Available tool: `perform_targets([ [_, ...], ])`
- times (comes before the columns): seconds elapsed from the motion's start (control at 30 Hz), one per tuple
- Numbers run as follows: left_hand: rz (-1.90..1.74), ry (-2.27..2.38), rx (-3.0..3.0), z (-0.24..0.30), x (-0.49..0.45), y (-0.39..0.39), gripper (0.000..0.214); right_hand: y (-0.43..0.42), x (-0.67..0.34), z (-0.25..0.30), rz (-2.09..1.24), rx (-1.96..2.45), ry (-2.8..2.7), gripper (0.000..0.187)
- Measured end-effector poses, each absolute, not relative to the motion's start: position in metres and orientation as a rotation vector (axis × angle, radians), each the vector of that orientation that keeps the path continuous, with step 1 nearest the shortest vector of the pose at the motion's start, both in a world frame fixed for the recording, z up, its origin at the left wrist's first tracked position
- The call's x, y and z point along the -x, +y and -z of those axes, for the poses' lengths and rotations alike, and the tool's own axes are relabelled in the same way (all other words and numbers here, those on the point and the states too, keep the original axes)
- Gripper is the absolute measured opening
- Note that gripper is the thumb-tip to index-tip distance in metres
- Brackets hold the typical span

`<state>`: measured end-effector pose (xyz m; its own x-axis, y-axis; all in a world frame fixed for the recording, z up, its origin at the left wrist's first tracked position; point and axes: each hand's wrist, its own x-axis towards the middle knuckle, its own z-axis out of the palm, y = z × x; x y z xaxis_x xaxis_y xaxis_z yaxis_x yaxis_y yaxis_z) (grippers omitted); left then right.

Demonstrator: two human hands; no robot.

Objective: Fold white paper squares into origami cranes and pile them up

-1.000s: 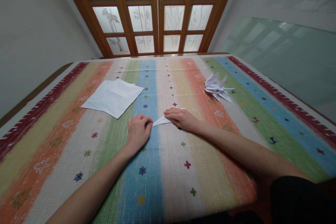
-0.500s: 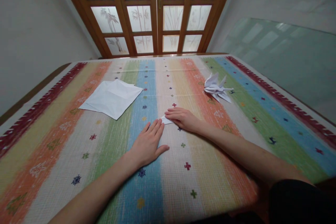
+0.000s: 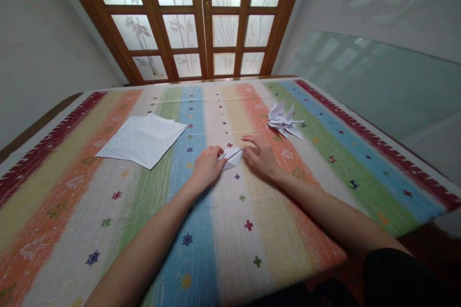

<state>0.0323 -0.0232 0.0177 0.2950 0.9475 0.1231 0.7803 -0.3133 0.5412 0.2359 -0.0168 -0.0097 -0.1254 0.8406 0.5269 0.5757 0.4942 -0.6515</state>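
Observation:
A small folded piece of white paper [image 3: 232, 157] lies mid-table on the striped cloth [image 3: 216, 230]. My left hand [image 3: 207, 167] is closed, its fingertips pinching the paper's left end. To the paper's right is my right hand [image 3: 260, 154], fingers spread and slightly raised, the thumb side touching or almost touching the paper's right tip.
A stack of flat white paper sheets [image 3: 142, 139] lies to the left. A finished folded paper figure [image 3: 284, 122] sits at the back right. Wooden-framed frosted glass doors [image 3: 201, 19] stand beyond the table's far edge. The table's right edge [image 3: 425, 177] runs close by.
My left hand went from lying flat beside the paper to pinching its left end. My right hand lifted off the paper and spread its fingers. The view shifted slightly.

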Motion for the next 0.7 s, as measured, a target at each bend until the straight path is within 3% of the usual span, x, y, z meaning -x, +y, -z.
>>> perform_targets([
  [0.1,-0.656,1.543,-2.137,-0.01,-0.031,-0.022,0.002,-0.014,-0.24,0.012,-0.503,1.289,-1.51,0.02],
  [0.23,-0.882,1.579,-1.858,-0.008,-0.027,-0.019,0.009,-0.014,-0.231,0.014,-0.783,1.222,-1.313,0.025],
  [0.4,-1.242,1.544,-1.496,-0.01,-0.028,-0.014,0.02,-0.031,-0.191,0.004,-1.254,1.017,-1.328,0.048],
  [0.47,-1.334,1.462,-1.442,-0.009,-0.03,-0.014,0.02,-0.035,-0.175,-0.001,-1.358,0.963,-1.302,0.047],
  [0.57,-1.381,1.297,-1.39,-0.008,-0.03,-0.017,0.023,-0.029,-0.161,-0.004,-1.26,0.997,-1.265,0.035],
  [0.7,-1.423,1.088,-1.258,-0.006,-0.03,-0.019,0.02,-0.017,-0.163,-0.002,-1.164,1.021,-1.239,0.033],
])
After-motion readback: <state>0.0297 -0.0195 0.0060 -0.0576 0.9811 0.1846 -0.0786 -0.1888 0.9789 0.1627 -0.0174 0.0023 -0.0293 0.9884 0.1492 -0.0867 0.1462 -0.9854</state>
